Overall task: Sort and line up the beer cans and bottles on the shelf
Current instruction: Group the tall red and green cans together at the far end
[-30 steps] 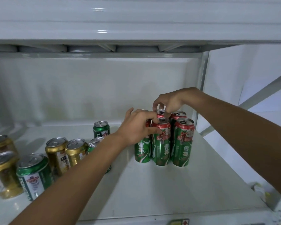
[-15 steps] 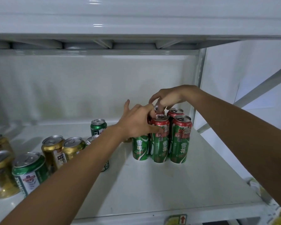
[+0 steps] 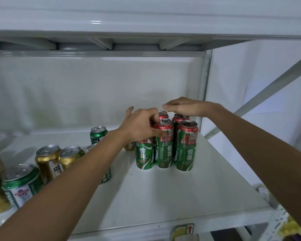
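My left hand (image 3: 141, 126) grips tall can (image 3: 164, 143) top; right hand (image 3: 182, 106) flat, holding nothing. Tall cans grouped right; short cans (image 3: 59, 159) left still unsorted on shelf (image 3: 163, 197).

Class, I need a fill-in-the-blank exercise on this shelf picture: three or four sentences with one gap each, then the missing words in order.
1. The tall cans grouped near the right post are green with ____ tops.
2. The left hand grips the top of a tall can, while the ____ hand lies flat above the back cans.
3. The two short cans standing side by side at the left are ____ in colour.
4. All the cans stand on a ____ shelf.

Missing words: red; right; gold; white
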`<state>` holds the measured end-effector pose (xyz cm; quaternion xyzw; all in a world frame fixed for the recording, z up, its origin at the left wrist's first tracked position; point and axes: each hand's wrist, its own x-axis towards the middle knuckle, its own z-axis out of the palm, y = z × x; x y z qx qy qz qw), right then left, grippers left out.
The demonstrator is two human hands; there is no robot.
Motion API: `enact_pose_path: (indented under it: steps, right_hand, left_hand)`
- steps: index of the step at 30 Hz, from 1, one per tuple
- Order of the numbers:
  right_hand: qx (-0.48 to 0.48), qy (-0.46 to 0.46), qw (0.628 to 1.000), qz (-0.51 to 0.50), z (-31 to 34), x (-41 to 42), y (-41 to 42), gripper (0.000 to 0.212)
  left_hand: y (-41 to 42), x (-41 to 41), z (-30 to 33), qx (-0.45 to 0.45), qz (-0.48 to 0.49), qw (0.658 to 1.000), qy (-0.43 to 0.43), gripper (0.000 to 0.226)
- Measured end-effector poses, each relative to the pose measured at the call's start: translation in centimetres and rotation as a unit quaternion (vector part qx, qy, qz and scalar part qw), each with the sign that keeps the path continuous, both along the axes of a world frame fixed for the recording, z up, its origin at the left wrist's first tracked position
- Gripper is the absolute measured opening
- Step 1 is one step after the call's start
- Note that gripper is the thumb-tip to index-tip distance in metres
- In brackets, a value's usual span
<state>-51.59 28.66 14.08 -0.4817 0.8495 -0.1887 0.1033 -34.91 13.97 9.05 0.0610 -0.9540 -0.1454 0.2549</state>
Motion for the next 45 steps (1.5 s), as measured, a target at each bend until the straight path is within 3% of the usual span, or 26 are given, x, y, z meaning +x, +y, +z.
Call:
enact_pose_path:
  steps: [5, 9, 12, 16, 20, 21, 24, 29, 34, 41, 45]
  right_hand:
    - [-0.069, -0.066, 0.995, 0.008, -1.4, 1.0, 4.0, 0.084]
    - [-0.187, -0.128, 0.974, -0.005, -5.4, 1.8, 7.9, 0.129]
    - [-0.235, -0.197, 0.952, -0.015, -9.6, 2.4, 9.0, 0.150]
    - [-0.277, -0.231, 0.933, -0.001, -14.1, 3.3, 7.8, 0.130]
    - [-0.338, -0.236, 0.911, -0.026, -16.6, 3.8, 6.1, 0.112]
    - [-0.347, -0.229, 0.909, -0.035, -16.9, 3.9, 5.8, 0.107]
    - [-0.361, -0.238, 0.900, -0.048, -17.5, 3.8, 5.2, 0.100]
    - [-0.361, -0.240, 0.899, -0.062, -18.2, 3.4, 4.9, 0.096]
    - [-0.355, -0.241, 0.900, -0.078, -18.0, 3.0, 4.4, 0.097]
    - [-0.357, -0.228, 0.902, -0.083, -18.2, 2.7, 4.3, 0.095]
    - [-0.352, -0.228, 0.905, -0.070, -18.1, 2.4, 4.2, 0.094]
  left_hand:
    - [-0.4, 0.4, -0.5, 0.001, -0.035, 0.999, -0.009, 0.046]
    - [-0.8, 1.0, -0.7, 0.037, -0.052, 0.997, 0.053, 0.047]
    - [-1.3, 1.8, -1.0, 0.126, -0.027, 0.984, 0.126, 0.038]
    - [-1.0, 2.4, -3.4, 0.323, 0.019, 0.934, 0.153, 0.053]
    - [-1.2, 1.4, -7.1, 0.519, 0.061, 0.841, 0.145, 0.117]
    - [-1.1, 1.0, -8.0, 0.535, 0.060, 0.830, 0.149, 0.119]
    - [0.8, 0.7, -8.8, 0.534, 0.056, 0.823, 0.185, 0.101]
    - [2.7, -0.1, -8.9, 0.624, 0.036, 0.742, 0.242, 0.062]
    - [3.0, -1.0, -9.5, 0.616, 0.054, 0.733, 0.284, 0.060]
    - [4.0, -1.7, -9.7, 0.580, 0.113, 0.730, 0.344, 0.082]
    - [4.0, -1.9, -9.5, 0.562, 0.143, 0.736, 0.350, 0.072]
